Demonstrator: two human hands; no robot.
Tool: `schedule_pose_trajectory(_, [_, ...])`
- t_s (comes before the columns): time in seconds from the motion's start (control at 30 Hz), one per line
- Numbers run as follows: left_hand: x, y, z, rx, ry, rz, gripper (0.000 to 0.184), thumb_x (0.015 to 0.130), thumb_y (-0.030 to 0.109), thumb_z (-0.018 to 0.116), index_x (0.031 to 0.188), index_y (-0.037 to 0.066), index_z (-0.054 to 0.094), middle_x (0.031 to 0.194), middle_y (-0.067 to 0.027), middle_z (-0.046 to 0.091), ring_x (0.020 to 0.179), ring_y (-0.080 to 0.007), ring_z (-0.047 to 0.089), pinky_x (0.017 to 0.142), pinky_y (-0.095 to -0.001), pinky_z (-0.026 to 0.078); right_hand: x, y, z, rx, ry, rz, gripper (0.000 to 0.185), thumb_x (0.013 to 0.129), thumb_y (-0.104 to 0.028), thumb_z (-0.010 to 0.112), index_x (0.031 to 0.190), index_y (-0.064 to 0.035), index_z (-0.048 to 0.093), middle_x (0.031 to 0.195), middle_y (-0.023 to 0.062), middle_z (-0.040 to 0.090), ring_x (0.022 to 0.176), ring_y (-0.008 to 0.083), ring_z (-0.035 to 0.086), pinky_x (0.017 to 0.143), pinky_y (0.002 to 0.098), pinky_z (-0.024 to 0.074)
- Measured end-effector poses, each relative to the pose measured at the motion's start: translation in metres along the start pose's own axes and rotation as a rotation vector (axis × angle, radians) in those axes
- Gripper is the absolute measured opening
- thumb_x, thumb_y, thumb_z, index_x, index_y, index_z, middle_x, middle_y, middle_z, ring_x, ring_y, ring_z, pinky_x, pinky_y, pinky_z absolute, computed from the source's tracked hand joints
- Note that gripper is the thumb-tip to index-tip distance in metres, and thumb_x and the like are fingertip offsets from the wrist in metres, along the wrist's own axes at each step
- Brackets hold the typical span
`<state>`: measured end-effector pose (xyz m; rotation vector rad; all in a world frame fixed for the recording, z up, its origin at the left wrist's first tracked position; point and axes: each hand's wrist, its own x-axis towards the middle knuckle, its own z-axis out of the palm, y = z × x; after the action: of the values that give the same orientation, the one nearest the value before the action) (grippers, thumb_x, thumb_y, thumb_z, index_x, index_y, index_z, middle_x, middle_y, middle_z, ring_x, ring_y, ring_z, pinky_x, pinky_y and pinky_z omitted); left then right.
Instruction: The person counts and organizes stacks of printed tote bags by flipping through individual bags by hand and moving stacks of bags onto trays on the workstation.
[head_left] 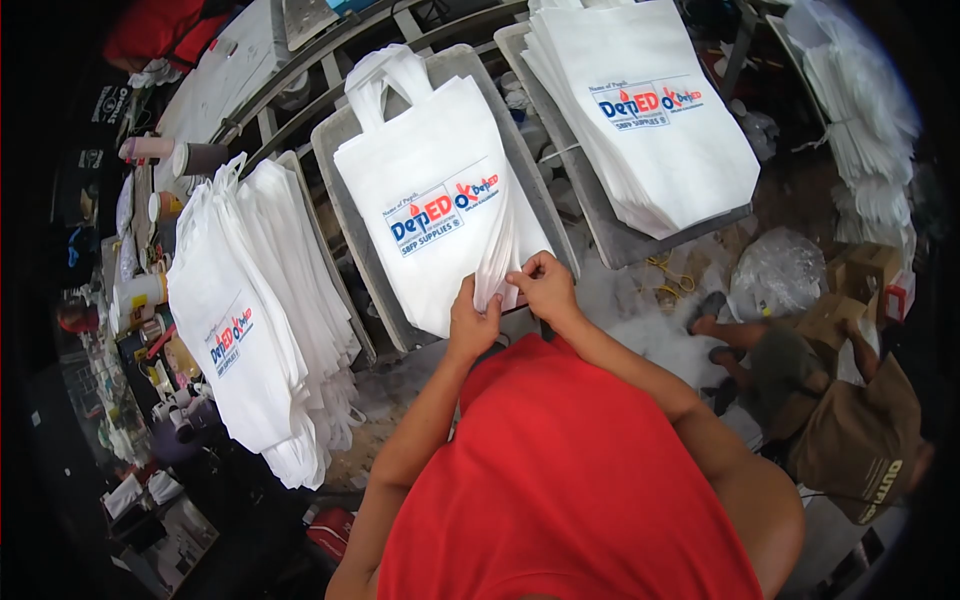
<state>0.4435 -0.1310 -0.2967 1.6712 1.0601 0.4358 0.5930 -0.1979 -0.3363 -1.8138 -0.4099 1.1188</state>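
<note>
The person's bare arms stretch forward, their forearms angling inward. The left hand (473,322) has its thumb bent toward its curled fingers. Just beside it, slightly farther forward, the right hand (548,290) is bent at the knuckles, thumb and fingers drawn together.

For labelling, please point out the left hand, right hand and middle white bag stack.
Left hand (474,322): head view, back of hand.
Right hand (550,292): head view, back of hand.
Middle white bag stack (428,205): head view, upper printed face.
</note>
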Motion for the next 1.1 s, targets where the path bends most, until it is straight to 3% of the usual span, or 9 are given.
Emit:
schedule_pose_trajectory(0.13, [-0.001,0.007,0.000,0.075,-0.048,0.138,0.038,0.089,0.009,0.066,0.123,-0.004,0.058,0.100,-0.0264,0.070,0.096,-0.0403,0.071,0.085,-0.0442,0.055,-0.008,-0.018,-0.001,0.535,-0.127,0.044,0.022,0.090,-0.009,0.075,0.105,-0.0002,0.061,0.079,0.0060,0.066,0.067,0.0126,0.064,0.062,0.0279,0.0546])
schedule_pose_trajectory(0.23, [0.004,-0.018,0.000,0.125,0.112,0.090,0.033,0.087,0.007,0.065,0.118,-0.004,0.059,0.098,-0.0294,0.068,0.094,-0.0473,0.068,0.082,-0.0471,0.053,0.003,0.006,-0.013,0.380,-0.019,0.029,0.034,0.086,-0.012,0.078,0.111,0.0004,0.059,0.083,0.0095,0.067,0.070,0.0189,0.067,0.067,0.0321,0.0551])
schedule_pose_trajectory(0.3, [0.003,-0.011,-0.001,0.104,0.105,0.079,0.033,0.088,0.007,0.065,0.118,-0.004,0.059,0.098,-0.0290,0.068,0.094,-0.0464,0.068,0.082,-0.0468,0.053,0.011,0.022,-0.025,-0.385,0.408,-0.298,0.043,0.080,-0.018,0.082,0.110,0.0031,0.060,0.093,0.0164,0.069,0.073,0.0299,0.068,0.069,0.0414,0.0541])
schedule_pose_trajectory(0.63, [-0.002,0.015,0.004,0.037,0.017,-0.034,0.043,0.083,0.005,0.070,0.124,-0.001,0.057,0.108,-0.0245,0.067,0.098,-0.0399,0.069,0.083,-0.0434,0.055,-0.001,-0.003,-0.023,-0.157,0.215,-0.142,0.027,0.081,-0.017,0.080,0.100,-0.0014,0.068,0.084,0.0143,0.071,0.074,0.0265,0.069,0.071,0.0397,0.0541])
schedule_pose_trajectory(0.7, [-0.001,0.001,0.008,0.111,0.049,0.061,0.045,0.082,0.004,0.071,0.124,-0.001,0.057,0.108,-0.0235,0.067,0.097,-0.0395,0.068,0.083,-0.0431,0.056,-0.001,-0.002,-0.016,0.376,-0.150,0.044,0.026,0.085,-0.020,0.079,0.102,-0.0021,0.070,0.088,0.0152,0.073,0.076,0.0252,0.071,0.073,0.0374,0.0550])
schedule_pose_trajectory(0.87, [0.001,-0.019,0.007,0.191,0.165,0.051,0.040,0.081,0.006,0.068,0.120,-0.001,0.060,0.098,-0.0215,0.068,0.086,-0.0327,0.069,0.081,-0.0410,0.055,0.013,0.019,-0.029,-0.095,0.214,-0.111,0.033,0.092,-0.028,0.074,0.108,0.0006,0.070,0.095,0.0164,0.073,0.086,0.0256,0.072,0.077,0.0377,0.0550])
schedule_pose_trajectory(0.93, [0.000,-0.016,0.005,0.208,0.100,-0.044,0.048,0.081,0.008,0.072,0.127,0.000,0.059,0.109,-0.0217,0.067,0.095,-0.0329,0.068,0.086,-0.0409,0.055,0.021,0.022,-0.037,-0.162,0.311,-0.101,0.038,0.094,-0.033,0.072,0.109,0.0020,0.070,0.099,0.0175,0.074,0.091,0.0264,0.071,0.080,0.0383,0.0547])
schedule_pose_trajectory(1.0, [-0.001,-0.006,0.003,0.257,-0.068,0.291,0.057,0.081,0.012,0.077,0.134,0.001,0.056,0.125,-0.0209,0.062,0.113,-0.0343,0.062,0.099,-0.0428,0.050,0.027,0.015,-0.042,0.019,0.159,0.198,0.052,0.096,-0.044,0.067,0.117,0.0037,0.068,0.104,0.0196,0.072,0.101,0.0288,0.068,0.089,0.0400,0.0522])
schedule_pose_trajectory(1.1, [-0.009,-0.009,-0.028,0.411,0.067,0.259,0.065,0.082,0.014,0.080,0.138,0.001,0.052,0.138,-0.0195,0.054,0.128,-0.0365,0.052,0.111,-0.0447,0.040,0.035,0.013,-0.042,0.301,0.196,0.208,0.067,0.093,-0.054,0.067,0.123,0.0052,0.065,0.110,0.0215,0.070,0.107,0.0326,0.065,0.096,0.0407,0.0489])
